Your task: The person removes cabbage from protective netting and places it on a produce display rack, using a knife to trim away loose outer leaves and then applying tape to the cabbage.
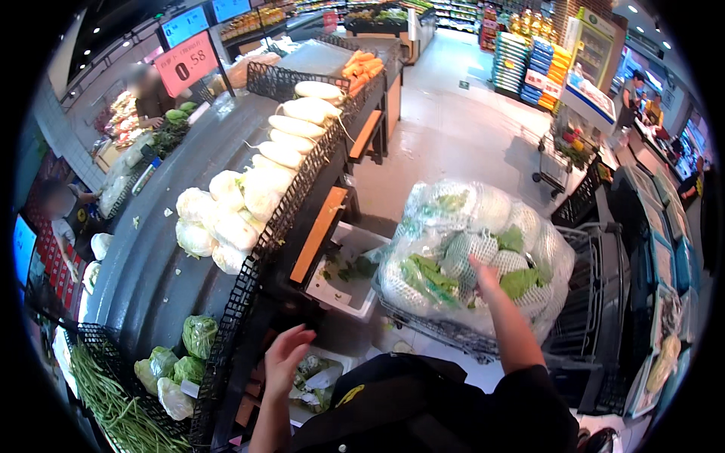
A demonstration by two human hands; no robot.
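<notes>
My right hand (487,284) reaches over a large clear plastic bag (411,226) packed with pale heads of cabbage (470,253) in white foam nets. It lies against one of the netted heads near the middle; most of its fingers are hidden, so its grip does not show. Green outer leaves (521,283) stick out between the heads. The bag rests on a metal shopping cart (453,332). My left hand (287,356) hangs open and empty beside the stand's front edge, fingers loosely stretched out.
On the dark display stand (162,249) lie bare cabbages (226,219), white radishes (294,128), carrots (362,69), wrapped green cabbages (198,337) and long beans (109,396). A white bin (343,283) with leaf scraps sits below. Stacked crates (649,264) stand at right; people stand beyond the stand.
</notes>
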